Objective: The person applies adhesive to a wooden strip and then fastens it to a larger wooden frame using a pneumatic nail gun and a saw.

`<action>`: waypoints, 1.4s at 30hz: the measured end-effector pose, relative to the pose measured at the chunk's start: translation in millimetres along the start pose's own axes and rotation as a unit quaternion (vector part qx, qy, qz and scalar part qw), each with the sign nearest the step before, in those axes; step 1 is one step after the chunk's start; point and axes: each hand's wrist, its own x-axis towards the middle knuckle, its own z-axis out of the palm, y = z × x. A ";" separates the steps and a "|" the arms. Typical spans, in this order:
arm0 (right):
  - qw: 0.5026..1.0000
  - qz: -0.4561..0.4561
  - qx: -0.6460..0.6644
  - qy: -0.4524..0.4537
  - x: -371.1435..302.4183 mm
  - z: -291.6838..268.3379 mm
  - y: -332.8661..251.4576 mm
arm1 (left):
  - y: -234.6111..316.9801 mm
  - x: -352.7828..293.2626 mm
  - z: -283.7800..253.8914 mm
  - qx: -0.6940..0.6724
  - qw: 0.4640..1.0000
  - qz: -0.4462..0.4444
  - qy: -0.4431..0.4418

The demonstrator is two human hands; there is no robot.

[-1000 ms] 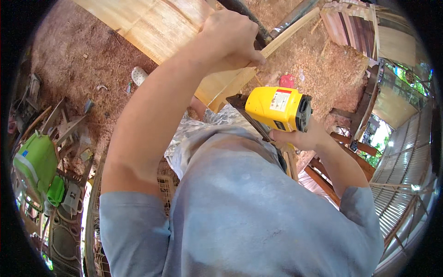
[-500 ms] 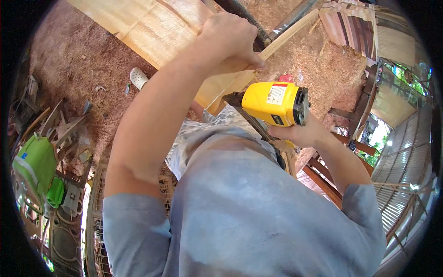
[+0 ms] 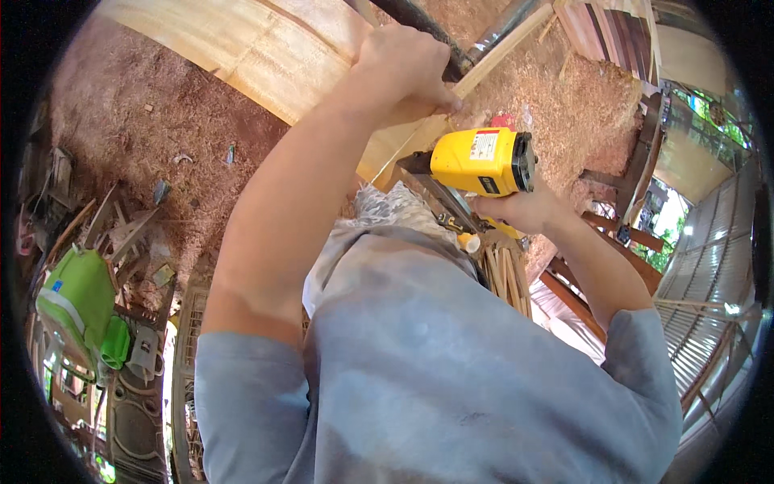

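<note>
My right hand (image 3: 528,208) is wrapped round the handle of a yellow nail gun (image 3: 472,157), whose black nose points left toward a pale wooden panel (image 3: 274,60). The nose sits close to the panel's near corner; contact cannot be made out. My left hand (image 3: 405,63) is closed over the panel's right edge, its thumb toward the nail gun. A narrow wooden strip (image 3: 509,48) runs from beside that thumb to the upper right. The fingertips of my left hand are hidden behind the hand.
Shavings cover the ground (image 3: 177,113). Thin wooden sticks (image 3: 504,278) lie below my right hand. A green container (image 3: 76,294) stands at the far left among scraps. Striped boards (image 3: 609,40) are stacked upper right, and a dark pipe (image 3: 427,28) lies beyond my left hand.
The nail gun and my right hand have shifted slightly up. The view has shifted, and the pale shoe seen beside the panel is out of sight. My left hand keeps its grip.
</note>
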 end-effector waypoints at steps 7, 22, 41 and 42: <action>1.000 -0.017 -0.003 0.020 -1.0 6.7 13.4 | 7.5 -20.3 -23.7 -0.051 0.999 -0.007 -0.019; 0.998 -0.041 0.028 0.031 -9.6 17.9 -19.9 | 13.2 -15.8 -24.9 0.027 0.999 -0.013 -0.043; 0.969 0.027 0.176 0.170 35.0 -63.2 147.3 | -4.7 -2.5 13.0 0.117 0.991 -0.069 0.009; 0.969 0.012 0.175 0.173 46.9 -87.0 161.4 | -1.4 -2.0 9.0 0.088 0.993 -0.084 -0.011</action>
